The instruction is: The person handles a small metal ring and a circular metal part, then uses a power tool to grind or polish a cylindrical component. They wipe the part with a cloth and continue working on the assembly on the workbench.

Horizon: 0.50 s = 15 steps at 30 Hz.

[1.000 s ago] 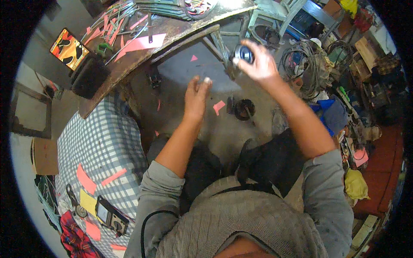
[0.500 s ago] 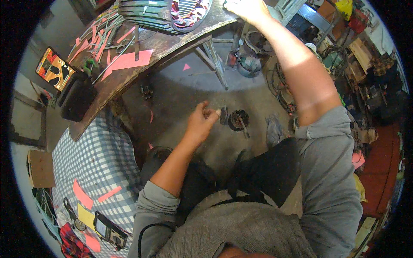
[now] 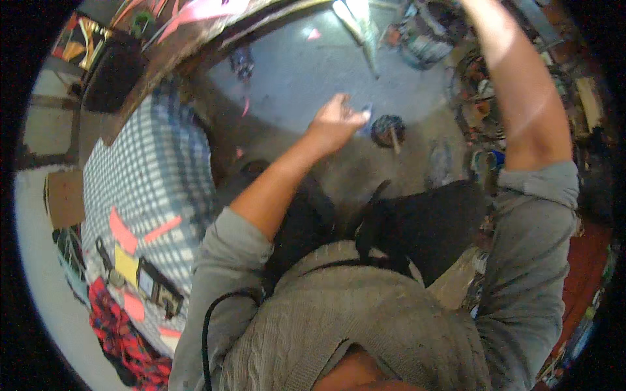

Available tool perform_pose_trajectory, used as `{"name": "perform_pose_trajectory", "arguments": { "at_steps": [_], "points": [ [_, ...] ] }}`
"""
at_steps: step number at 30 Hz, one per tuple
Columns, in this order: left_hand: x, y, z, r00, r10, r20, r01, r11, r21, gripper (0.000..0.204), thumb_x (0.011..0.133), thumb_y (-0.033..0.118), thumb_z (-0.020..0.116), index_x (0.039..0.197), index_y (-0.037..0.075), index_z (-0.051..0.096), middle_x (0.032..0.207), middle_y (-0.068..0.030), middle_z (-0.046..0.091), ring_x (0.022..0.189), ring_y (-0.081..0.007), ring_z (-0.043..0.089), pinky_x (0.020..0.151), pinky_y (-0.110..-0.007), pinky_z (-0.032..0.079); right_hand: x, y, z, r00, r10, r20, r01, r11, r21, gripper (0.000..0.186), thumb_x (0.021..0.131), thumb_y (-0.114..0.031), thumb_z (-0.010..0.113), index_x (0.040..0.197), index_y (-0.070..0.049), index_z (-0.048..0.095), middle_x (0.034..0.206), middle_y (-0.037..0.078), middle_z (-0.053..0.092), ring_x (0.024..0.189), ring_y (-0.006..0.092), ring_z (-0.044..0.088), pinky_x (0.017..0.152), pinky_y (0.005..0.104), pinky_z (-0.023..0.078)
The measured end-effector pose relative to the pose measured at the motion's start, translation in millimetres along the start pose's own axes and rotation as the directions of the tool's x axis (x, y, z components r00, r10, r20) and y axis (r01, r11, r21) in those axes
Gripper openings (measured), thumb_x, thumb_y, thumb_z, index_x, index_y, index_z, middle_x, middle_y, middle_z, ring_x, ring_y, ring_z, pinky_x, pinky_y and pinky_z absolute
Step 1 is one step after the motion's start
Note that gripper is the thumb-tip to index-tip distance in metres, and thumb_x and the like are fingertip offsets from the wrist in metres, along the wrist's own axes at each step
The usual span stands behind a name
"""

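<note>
Near the centre of the head view, left grip (image 3: 334, 126) at the end of a bare left forearm (image 3: 274, 186) slanting up from below left; partly open, fingers loosely curled, tips toward the right, apparently holding nothing. At the tips, a small bluish thing (image 3: 368, 112), blurred and partly hidden; cannot tell whether touched. Just right of that, on the floor (image 3: 293, 72), a dark round pot (image 3: 382, 127) with a stick (image 3: 395, 141) slanting out toward the bottom of the frame. At right, bare right forearm (image 3: 531, 98) stretched steeply upward, grey sleeve (image 3: 535, 195) pushed back to the elbow; right grip cut off by the upper edge, so cannot tell how far open or what held.

Across the upper left, the edge of a table (image 3: 155, 57), with a pink sheet (image 3: 208, 9) and a black blocky thing (image 3: 116, 70) partly covering a bright screen (image 3: 85, 42). At left, a checked cloth (image 3: 147, 150) under pink strips (image 3: 122, 231) and a meter (image 3: 156, 287). Below the pot, dark trouser legs (image 3: 430, 228) blocking part of the floor.
</note>
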<state>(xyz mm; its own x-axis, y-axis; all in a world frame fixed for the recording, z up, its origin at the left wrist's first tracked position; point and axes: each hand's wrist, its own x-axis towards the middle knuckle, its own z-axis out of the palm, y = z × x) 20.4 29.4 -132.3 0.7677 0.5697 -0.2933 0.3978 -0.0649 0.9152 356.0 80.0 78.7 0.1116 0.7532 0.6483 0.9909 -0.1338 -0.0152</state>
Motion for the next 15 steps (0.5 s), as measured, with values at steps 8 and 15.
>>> {"name": "perform_pose_trajectory", "arguments": {
  "at_steps": [8,15],
  "points": [
    [92,-86,-111,0.975,-0.17,-0.143,0.205,0.937,0.283,0.08,0.093,0.047,0.074,0.147,-0.006,0.046,0.094,-0.0141,0.072,0.084,-0.0209,0.069,0.075,-0.035,0.057,-180,-55,-53,0.864,0.191,0.466,-0.438,0.741,0.509,0.051,0.092,-0.022,0.073,0.137,-0.002,0.058,0.108,0.009,0.066,0.097,0.0186,0.065,0.086,0.0335,0.053],
    [189,-267,-237,0.921,-0.357,-0.154,0.383,0.902,0.2,0.05,0.091,0.045,0.074,0.104,-0.001,0.061,0.08,-0.0119,0.062,0.056,-0.0221,0.058,0.047,-0.039,0.048,-343,-51,-15,0.501,0.182,0.846,-0.744,0.591,0.313,0.048,0.094,-0.007,0.07,0.141,-0.009,0.058,0.122,0.007,0.061,0.099,0.016,0.063,0.087,0.0316,0.051]
  ]
}}
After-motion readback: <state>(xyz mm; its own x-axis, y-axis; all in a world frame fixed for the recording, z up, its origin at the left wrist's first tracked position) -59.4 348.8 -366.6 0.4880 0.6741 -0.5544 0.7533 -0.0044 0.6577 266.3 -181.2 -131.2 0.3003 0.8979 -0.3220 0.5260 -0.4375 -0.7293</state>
